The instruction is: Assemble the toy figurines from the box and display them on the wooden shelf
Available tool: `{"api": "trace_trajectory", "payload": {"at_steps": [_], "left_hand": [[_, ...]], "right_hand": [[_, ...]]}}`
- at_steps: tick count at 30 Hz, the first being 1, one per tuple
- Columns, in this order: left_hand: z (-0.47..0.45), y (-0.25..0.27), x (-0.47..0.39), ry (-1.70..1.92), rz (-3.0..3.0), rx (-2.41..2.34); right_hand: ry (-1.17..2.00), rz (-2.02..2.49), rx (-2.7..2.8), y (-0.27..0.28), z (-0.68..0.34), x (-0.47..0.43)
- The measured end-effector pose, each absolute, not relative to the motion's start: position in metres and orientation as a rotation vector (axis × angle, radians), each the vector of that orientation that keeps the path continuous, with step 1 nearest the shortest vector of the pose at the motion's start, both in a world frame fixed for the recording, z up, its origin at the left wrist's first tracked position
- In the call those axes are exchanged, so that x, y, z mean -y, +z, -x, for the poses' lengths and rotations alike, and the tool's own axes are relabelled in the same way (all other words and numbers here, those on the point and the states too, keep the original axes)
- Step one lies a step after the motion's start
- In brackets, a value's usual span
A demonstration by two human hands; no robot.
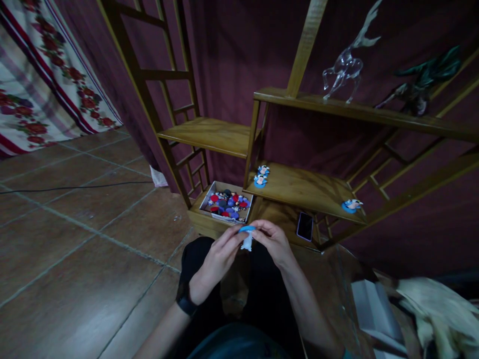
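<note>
Between my two hands, above my knees, is a small figurine [247, 242], white with a round blue base. The base faces up and the white part hangs down, so it looks upside down. My left hand [223, 249] is closed on its left side, with a dark watch on the wrist. From the right, my right hand [272, 240] pinches the edge of the base. Just beyond my hands a shallow white box [205, 203] holds many small red, blue and dark figurines. Similar blue-based figurines stand on the shelf, including a front one [260, 180] and a back one [263, 170].
A wooden display shelf [209, 133] rises ahead. Another blue-based figurine [352, 205] sits at the right end of the middle shelf board [303, 185]. A phone [305, 226] lies below it. A clear deer ornament [344, 70] and a dark green sculpture [422, 82] stand higher up.
</note>
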State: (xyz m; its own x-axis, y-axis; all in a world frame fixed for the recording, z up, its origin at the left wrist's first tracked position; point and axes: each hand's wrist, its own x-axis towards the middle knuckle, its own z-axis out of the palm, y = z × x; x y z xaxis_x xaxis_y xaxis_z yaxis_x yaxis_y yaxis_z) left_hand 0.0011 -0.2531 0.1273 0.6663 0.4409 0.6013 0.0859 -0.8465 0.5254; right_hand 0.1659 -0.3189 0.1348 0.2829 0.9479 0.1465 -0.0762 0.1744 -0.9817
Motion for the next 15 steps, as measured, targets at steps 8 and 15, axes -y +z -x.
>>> {"api": "trace_trajectory", "payload": {"at_steps": [8, 15], "left_hand": [[0.001, 0.121, 0.253, 1.038, -2.43, -0.435], [-0.018, 0.12, 0.25, 1.009, -1.868, -0.596]], "right_hand": [[0.858, 1.202, 1.062, 0.131, -0.165, 0.321], [0.899, 1.169, 0.9, 0.129, -0.162, 0.32]]}}
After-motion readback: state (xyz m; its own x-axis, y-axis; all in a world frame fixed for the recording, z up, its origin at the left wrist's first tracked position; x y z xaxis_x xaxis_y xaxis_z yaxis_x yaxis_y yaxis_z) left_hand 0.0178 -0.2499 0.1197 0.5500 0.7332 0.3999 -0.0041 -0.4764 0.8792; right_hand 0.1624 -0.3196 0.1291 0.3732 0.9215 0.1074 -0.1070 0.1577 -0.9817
